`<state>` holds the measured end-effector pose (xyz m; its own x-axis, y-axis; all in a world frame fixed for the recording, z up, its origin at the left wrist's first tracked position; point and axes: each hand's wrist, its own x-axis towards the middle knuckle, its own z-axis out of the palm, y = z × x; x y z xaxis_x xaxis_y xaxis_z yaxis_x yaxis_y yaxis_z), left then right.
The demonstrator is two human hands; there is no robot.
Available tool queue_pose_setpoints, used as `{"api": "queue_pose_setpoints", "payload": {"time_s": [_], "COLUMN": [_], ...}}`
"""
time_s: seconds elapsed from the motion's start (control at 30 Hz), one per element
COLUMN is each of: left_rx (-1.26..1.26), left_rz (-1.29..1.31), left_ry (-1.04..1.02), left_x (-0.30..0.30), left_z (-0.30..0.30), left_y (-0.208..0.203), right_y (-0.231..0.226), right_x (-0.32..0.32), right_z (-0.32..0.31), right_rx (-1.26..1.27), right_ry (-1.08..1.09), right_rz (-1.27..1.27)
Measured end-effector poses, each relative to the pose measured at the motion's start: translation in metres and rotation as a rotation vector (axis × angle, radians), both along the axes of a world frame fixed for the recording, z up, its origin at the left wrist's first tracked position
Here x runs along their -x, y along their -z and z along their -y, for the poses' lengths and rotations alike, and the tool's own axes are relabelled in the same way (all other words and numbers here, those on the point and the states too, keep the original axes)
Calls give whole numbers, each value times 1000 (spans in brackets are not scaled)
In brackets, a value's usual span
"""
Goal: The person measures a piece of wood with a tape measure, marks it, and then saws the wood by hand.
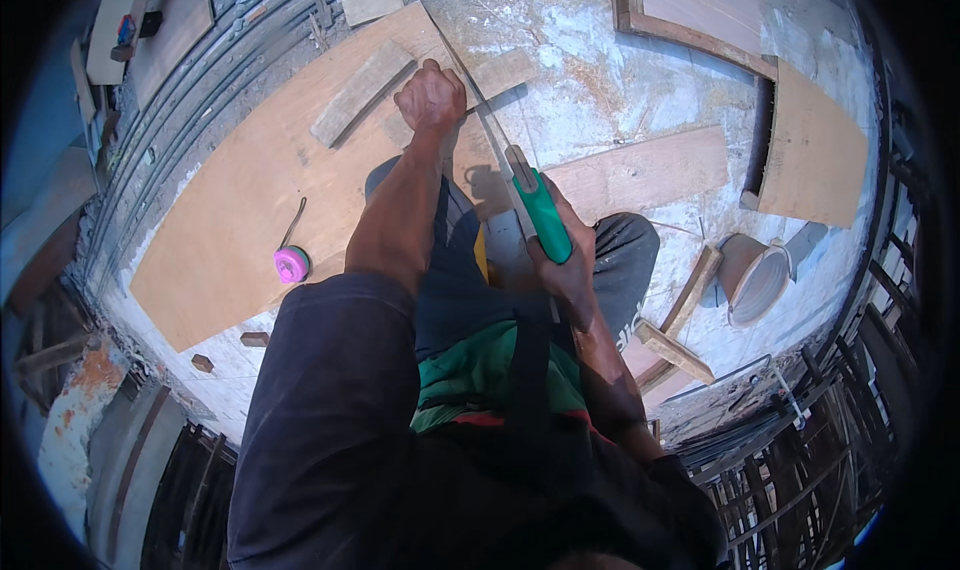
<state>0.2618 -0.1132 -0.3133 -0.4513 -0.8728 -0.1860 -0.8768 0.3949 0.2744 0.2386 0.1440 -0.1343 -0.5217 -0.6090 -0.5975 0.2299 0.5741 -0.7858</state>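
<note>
My right hand is wrapped around the green handle of a handsaw. The saw's long thin blade reaches up and left, past the knuckles of my left hand. That left hand is closed in a fist over a short wooden board, which passes under the blade. What the fingers grip, if anything, is hidden beneath the fist. A large plywood sheet spreads under and left of my left arm. Just left of the fist, a loose wood block lies on it.
A pink tape measure sits on the plywood. To the right are a flat board, a bucket on its side and crossed wood strips. A wood-framed panel stands far right. Metal rods run along the left.
</note>
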Motion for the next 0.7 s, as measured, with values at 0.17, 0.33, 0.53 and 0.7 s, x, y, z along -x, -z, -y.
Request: {"api": "queue_pose_setpoints", "payload": {"time_s": [0.17, 0.33, 0.53, 0.7], "left_rx": [46, -13, -72, -80], "left_rz": [-85, -21, 30, 42], "left_ry": [-66, -13, -75, -82], "left_x": [-17, -16, -19, -22], "left_z": [17, -2, -2, 8], "left_y": [5, 1, 9, -8], "right_y": [-77, -65, -20, -92], "right_x": [-15, 0, 10, -1], "right_z": [-42, -55, 5, -68], "right_rx": [67, 153, -33, 137], "right_ry": [-123, -119, -130, -112], "right_rz": [-241, -218, -203, -129]}}
